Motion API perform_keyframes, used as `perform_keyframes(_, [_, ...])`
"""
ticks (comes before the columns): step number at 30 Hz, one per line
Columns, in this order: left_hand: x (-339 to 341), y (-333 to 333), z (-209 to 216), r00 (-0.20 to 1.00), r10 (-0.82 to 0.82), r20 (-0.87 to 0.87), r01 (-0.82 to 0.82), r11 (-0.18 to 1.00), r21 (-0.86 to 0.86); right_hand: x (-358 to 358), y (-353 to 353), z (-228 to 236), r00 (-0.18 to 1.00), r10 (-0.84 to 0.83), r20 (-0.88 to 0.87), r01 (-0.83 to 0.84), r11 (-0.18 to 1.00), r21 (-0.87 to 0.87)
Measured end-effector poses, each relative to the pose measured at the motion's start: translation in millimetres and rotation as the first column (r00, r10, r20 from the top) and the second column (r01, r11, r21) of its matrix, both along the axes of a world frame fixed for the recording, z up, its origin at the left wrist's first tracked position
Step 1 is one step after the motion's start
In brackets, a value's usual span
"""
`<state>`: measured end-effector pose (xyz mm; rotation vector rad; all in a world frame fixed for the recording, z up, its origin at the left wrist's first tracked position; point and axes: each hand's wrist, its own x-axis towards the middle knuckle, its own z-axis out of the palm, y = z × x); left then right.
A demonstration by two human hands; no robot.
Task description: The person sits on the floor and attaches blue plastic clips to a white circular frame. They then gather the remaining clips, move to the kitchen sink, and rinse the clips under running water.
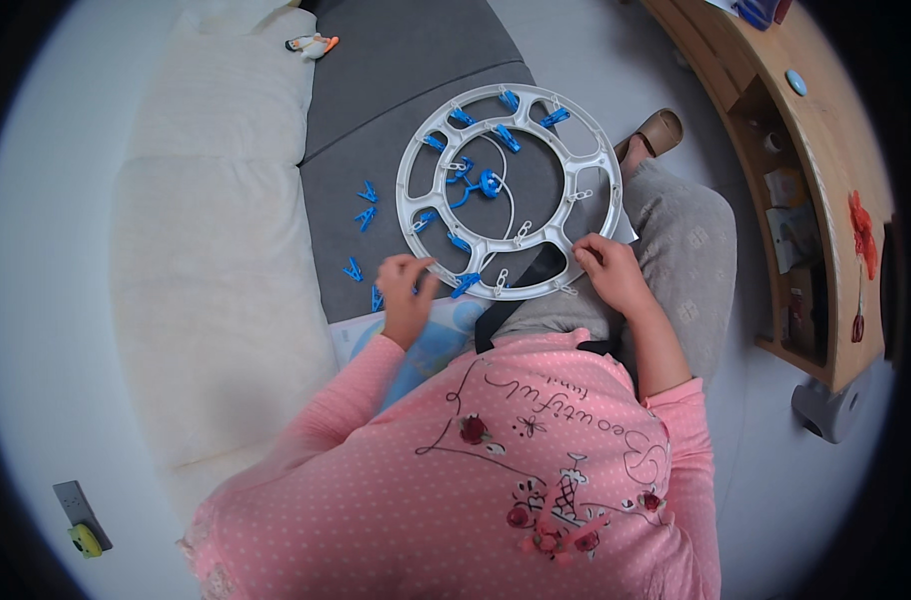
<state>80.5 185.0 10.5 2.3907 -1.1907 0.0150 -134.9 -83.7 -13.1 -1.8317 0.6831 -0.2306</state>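
Observation:
A round white clothes drying hanger [408, 190] lies tilted over the grey sofa seat and my lap. Several blue clothes pegs [508, 138] hang from its frame, and some white links [523, 233] carry none. My right hand [613, 272] is closed on the near right part of the ring. At the near left rim my left hand [406, 292] has its fingers curled together; what they pinch is hidden. A blue peg [466, 285] sits on the rim beside it. Through the ring's middle show a blue hook piece [489, 183] and a white cord [511, 200].
Several loose blue pegs [365, 218] lie on the grey seat [346, 120] left of the ring. A blue-and-white printed package [436, 345] rests near my lap. A cream sofa back [211, 250] stands left, a wooden cabinet [801, 150] right. A small toy [312, 46] lies farther off.

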Motion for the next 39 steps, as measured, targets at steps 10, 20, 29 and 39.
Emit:
perform_keyframes(10, [-8,-20,-12,0.977,-0.129,-0.169,0.114,0.989,-0.097,1,4,4,1.0,-0.023,0.009,0.023,1.0,-0.016])
perform_keyframes(20, [-34,-62,41,0.918,-0.387,-0.092,0.337,0.88,-0.333,37,67,20,0.943,0.086,0.321,-0.237,0.851,0.468])
perform_keyframes(29, [-23,-67,48,0.793,-0.6,-0.11,0.564,0.79,-0.241,47,85,20,0.937,-0.055,0.345,-0.202,0.72,0.664])
perform_keyframes(39, [15,-62,74,0.721,-0.693,-0.026,0.691,0.715,0.108,49,96,29,0.891,-0.109,0.441,0.013,0.976,0.216])
